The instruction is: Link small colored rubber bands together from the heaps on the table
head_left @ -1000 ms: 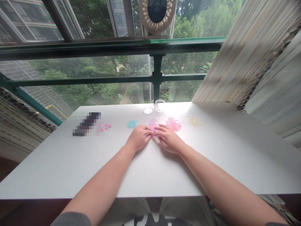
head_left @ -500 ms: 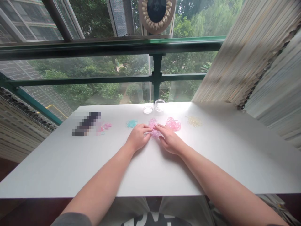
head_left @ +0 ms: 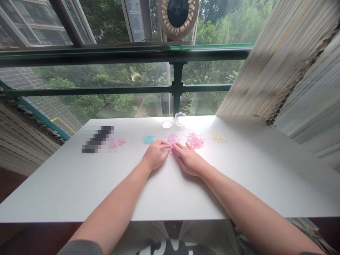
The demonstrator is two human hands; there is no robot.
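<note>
A loose pile of pinkish-purple rubber bands (head_left: 172, 137) lies on the white table at the middle, partly hidden beneath my fingers. My left hand (head_left: 156, 154) rests at the pile's left edge, its index finger and thumb reaching in and slightly apart. Over the near part of that pile, my right hand (head_left: 188, 157) lies palm down with its fingers stretched out, one raised towards the pink bands. To its right is a pile of brighter pink rubber bands (head_left: 195, 140). Turquoise rubber bands (head_left: 149, 139) lie just beyond my left hand.
Pale yellow rubber bands (head_left: 219, 137) are spread farther right. A clear round container (head_left: 180, 119) and its flat lid (head_left: 167, 124) stand near the back edge. On the left are a blurred-out dark object (head_left: 98, 139) and a small pink heap (head_left: 119, 142).
My hands parted a little, showing the purple bands, then my right hand's fingers moved left and down over them. My left hand has barely moved.
</note>
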